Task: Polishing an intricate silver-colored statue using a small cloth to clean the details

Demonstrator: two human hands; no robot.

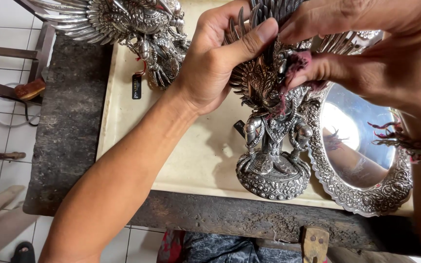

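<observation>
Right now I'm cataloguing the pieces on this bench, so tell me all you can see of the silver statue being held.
The silver statue is a winged figure of shiny, finely embossed metal, standing upright on a round ornate base on the cream tray. Its feathered wings fan upward. The left hand grips one wing, while the right hand presses a frayed reddish cloth to its head. An ornate silver plate sits beside it.

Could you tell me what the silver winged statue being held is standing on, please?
The silver winged statue stands on a cream tray on a dark wooden bench. Its round base hides the tray directly beneath.
</observation>
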